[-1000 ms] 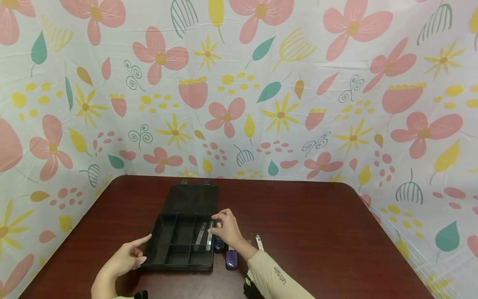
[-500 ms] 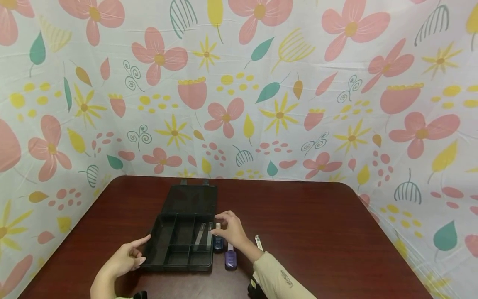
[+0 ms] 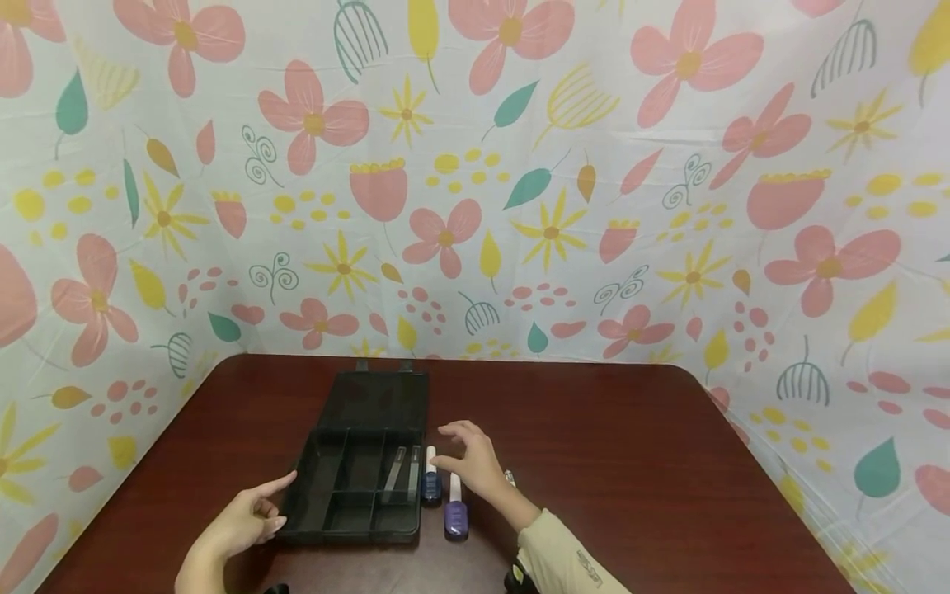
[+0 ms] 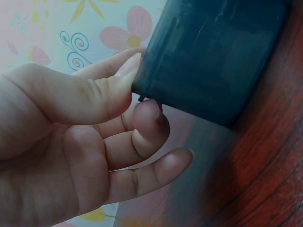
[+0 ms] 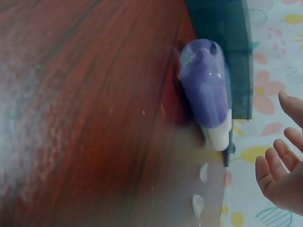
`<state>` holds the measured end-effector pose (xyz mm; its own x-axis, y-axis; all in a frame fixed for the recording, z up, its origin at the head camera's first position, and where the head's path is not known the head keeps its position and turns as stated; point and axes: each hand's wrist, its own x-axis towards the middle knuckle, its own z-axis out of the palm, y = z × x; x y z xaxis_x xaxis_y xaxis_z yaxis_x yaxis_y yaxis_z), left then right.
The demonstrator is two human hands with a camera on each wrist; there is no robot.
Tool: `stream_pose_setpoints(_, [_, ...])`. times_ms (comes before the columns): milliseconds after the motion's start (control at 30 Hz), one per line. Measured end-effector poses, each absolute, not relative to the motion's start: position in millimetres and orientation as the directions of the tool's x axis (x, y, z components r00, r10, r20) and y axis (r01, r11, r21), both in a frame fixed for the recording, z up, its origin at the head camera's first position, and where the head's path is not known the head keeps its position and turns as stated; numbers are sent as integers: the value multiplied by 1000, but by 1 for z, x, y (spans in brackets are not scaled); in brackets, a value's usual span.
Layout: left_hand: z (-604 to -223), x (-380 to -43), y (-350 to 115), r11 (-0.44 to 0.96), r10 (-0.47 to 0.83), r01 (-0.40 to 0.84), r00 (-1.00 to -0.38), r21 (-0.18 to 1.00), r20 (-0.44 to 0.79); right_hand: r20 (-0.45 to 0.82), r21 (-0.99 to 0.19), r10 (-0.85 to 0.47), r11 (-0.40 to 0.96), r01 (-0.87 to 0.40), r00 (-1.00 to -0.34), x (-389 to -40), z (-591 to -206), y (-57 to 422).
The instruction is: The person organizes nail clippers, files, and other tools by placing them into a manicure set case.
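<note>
A black divided box (image 3: 303, 495) lies on the table with its lid (image 3: 377, 400) folded back. My left hand (image 3: 241, 520) grips its left edge, thumb on the near side and fingertips against the corner in the left wrist view. Two slim silvery tools (image 3: 394, 472) lie in the right compartment, too small to name surely. My right hand (image 3: 475, 462) hovers right of the box, fingers spread, holding nothing. Beneath and left of it are a dark blue nail polish bottle (image 3: 431, 487) by the box wall and a purple nail polish bottle (image 3: 456, 520), both with white caps.
A small silvery item (image 3: 510, 478) is mostly hidden behind the right wrist. The reddish-brown table (image 3: 616, 462) extends to the right. A flowered cloth (image 3: 549, 165) hangs behind and at the sides.
My right hand has drawn back to the right from the right-hand silvery tool, which stays in the compartment. More of the dark blue bottle shows. The left hand keeps its place.
</note>
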<state>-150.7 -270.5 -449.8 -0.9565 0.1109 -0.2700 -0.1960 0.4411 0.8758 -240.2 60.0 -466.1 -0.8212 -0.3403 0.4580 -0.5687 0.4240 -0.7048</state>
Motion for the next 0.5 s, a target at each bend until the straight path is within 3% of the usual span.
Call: stream_pose_setpoints(500, [-450,-151,-272,431,150,-169,-955,886,-255,487,-746,-220,399,-533,-845,-236,-460,94])
